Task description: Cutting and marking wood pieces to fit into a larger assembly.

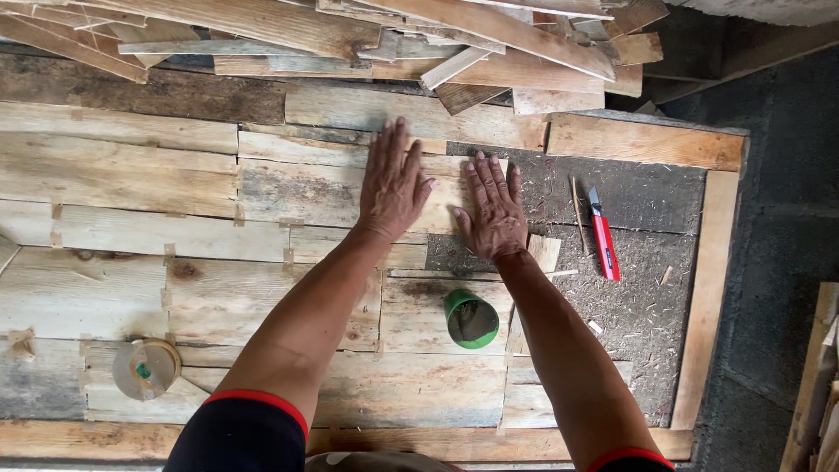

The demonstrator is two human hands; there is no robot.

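Head view: a tape roll (147,369) lies near left on the patchwork of weathered boards (131,183). Left hand (392,185) and right hand (492,210) press flat, fingers spread, on one pale plank (323,194). A green cup (471,319) stands nearer. Right, a red utility knife (603,236) lies on bare sawdusty backing inside the wooden frame (710,288).

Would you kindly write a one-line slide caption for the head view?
Left hand and right hand press flat on a weathered wooden board, near a green plastic cup and red utility knife.
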